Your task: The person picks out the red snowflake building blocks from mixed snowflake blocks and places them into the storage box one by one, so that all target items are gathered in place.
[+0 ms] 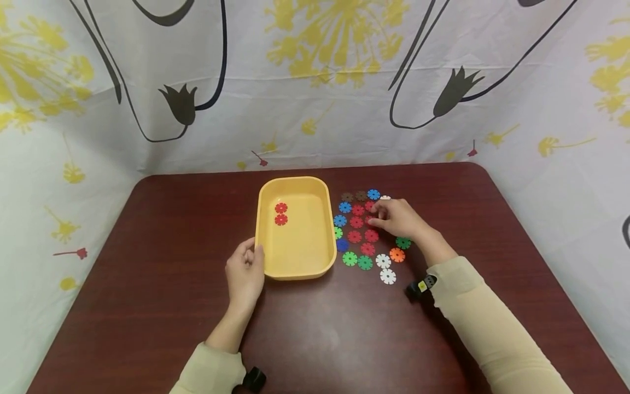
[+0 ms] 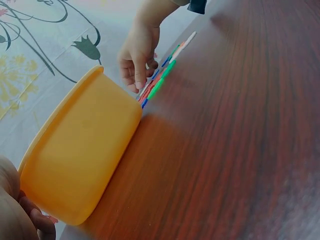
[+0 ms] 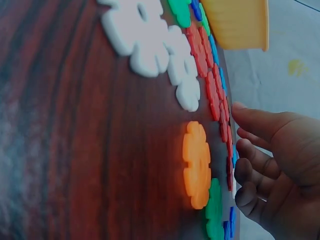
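A yellow plastic tray point(image 1: 300, 268) stands on the table, with two red notched discs point(image 1: 281, 219) lying inside it. My left hand point(image 1: 245, 276) holds the tray by its left rim, fingers bent at the edge; part of that hand is cut off in the left wrist view. To the right of the tray my right hand point(image 1: 401, 219) is over a group of flat flower-shaped discs. Its thumb and fingertips are near the red discs point(image 1: 356, 221) and stand apart in the right wrist view, with nothing seen between them. The hand partly covers some discs.
Around the red discs lie blue point(image 1: 345, 207), brown point(image 1: 361, 196), green point(image 1: 365, 262), white point(image 1: 388, 276) and orange point(image 1: 397, 255) discs. The dark red wooden table point(image 1: 147, 273) has a patterned cloth point(image 1: 295, 126) hanging behind it.
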A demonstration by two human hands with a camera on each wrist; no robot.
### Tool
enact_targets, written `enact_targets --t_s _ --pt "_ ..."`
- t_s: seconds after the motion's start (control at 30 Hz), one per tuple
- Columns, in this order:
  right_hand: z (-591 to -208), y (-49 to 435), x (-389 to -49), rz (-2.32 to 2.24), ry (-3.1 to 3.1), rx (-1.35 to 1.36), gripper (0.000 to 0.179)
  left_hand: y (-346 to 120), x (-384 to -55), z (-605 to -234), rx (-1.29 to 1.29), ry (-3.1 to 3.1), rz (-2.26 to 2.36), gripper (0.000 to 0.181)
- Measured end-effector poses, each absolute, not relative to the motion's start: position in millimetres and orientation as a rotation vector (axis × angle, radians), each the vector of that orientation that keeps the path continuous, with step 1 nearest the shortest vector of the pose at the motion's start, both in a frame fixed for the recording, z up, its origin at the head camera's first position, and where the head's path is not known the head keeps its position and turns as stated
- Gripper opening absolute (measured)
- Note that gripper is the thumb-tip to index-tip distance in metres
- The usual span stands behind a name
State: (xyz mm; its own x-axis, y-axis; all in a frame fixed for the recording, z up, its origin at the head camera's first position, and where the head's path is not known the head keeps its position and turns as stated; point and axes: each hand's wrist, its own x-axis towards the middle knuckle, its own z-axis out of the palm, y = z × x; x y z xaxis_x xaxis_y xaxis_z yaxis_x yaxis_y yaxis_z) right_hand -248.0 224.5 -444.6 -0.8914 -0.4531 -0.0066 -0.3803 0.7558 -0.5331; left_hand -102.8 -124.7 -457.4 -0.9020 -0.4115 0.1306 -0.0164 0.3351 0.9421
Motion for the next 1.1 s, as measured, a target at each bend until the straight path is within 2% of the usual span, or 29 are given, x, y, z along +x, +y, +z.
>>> enact_targets --t_s 0.73,1.1 --pt "-438.3 221.9 -252.3 -0.746 2.749 -0.385 0.027 -124.1 -101.9 -457.4 0.378 -2.25 -1.6 0.029" --pt "-439.2 222.1 -251.1 -0.793 2.71 -0.421 0.029 -124.5 -101.2 -456.5 0.373 -2.251 -1.593 0.03"
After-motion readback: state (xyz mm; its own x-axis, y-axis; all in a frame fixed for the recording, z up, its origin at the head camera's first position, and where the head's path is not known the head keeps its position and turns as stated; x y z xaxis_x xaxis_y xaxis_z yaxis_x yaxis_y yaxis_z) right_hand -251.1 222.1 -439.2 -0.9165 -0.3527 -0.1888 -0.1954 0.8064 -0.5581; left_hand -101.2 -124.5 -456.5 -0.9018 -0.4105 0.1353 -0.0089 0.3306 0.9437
